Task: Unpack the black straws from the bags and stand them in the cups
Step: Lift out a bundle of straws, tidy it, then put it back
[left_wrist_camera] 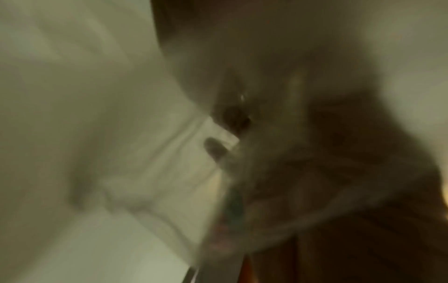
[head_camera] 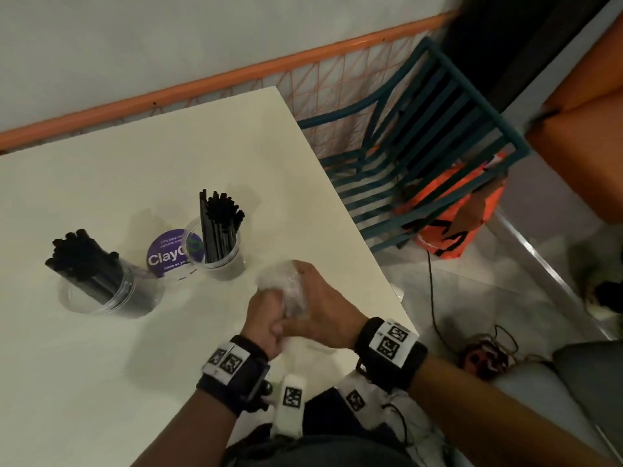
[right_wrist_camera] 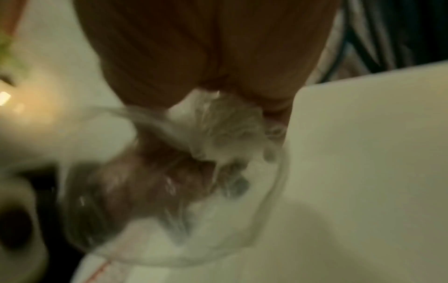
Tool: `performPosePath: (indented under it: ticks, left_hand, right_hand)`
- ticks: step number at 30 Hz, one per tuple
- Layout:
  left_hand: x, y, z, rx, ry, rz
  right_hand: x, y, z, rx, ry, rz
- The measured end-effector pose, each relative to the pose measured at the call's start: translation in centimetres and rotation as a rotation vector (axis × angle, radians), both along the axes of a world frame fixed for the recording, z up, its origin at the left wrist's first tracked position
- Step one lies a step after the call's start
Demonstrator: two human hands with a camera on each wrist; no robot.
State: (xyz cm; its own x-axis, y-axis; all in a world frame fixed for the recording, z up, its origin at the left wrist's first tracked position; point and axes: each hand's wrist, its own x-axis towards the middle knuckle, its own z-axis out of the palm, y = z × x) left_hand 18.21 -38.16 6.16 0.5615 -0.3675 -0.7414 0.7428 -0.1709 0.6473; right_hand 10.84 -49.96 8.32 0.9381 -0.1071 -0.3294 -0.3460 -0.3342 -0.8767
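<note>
Two clear cups stand on the white table (head_camera: 118,183). The left cup (head_camera: 111,294) holds a bundle of black straws (head_camera: 84,261). The right cup (head_camera: 219,254) holds more black straws (head_camera: 220,224) standing upright. Near the table's right edge both hands squeeze a crumpled clear plastic bag (head_camera: 286,284) between them. My left hand (head_camera: 266,318) grips its lower part and my right hand (head_camera: 323,308) wraps over its top. The blurred right wrist view shows the crumpled bag (right_wrist_camera: 218,134) under the fingers. The left wrist view shows creased plastic (left_wrist_camera: 169,162), too blurred to tell more.
A purple round sticker (head_camera: 168,254) lies on the table between the cups. Right of the table stands a teal slatted chair (head_camera: 421,146) with an orange bag (head_camera: 455,217) beneath it. Cables (head_camera: 435,298) trail on the floor. An orange rail (head_camera: 202,82) runs behind the table.
</note>
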Motion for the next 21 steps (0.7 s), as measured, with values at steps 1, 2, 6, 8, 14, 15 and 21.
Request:
performPosePath:
  ticks: [1,2,6,8,14,15,21]
  left_hand:
    - [0.3,0.1,0.2,-0.026,0.038,-0.007]
    - [0.1,0.3,0.6,-0.076,0.075,-0.044]
    - [-1.7,3.1,2.3,-0.255,-0.089,-0.393]
    - [-3.0,4.6,2.8,-0.219,-0.474,-0.678]
    - [-7.9,4.2,1.4,-0.084,-1.073,-0.981]
    - [-8.2,3.8,1.2,-0.052,-1.061,-0.929]
    - [-10.0,-0.5,-0.8,0.079,-0.631,-0.863]
  right_hand:
    - [-0.1,0.3,0.0,-0.110,-0.025,-0.002]
    - [-0.7,0.6,0.3,-0.174,-0.032,-0.061]
    - [-3.9,0.1,0.1,-0.242,0.049,-0.369]
    - [-5.7,0.7,-0.3,-0.104,0.092,-0.578]
    - [-10.4,5.5,1.1,0.632,-0.002,-0.905]
    - [-11.3,5.8,0.9,0.652,-0.035,-0.866]
    - [-15.8,5.9,-2.4,0.036,-0.119,-0.584]
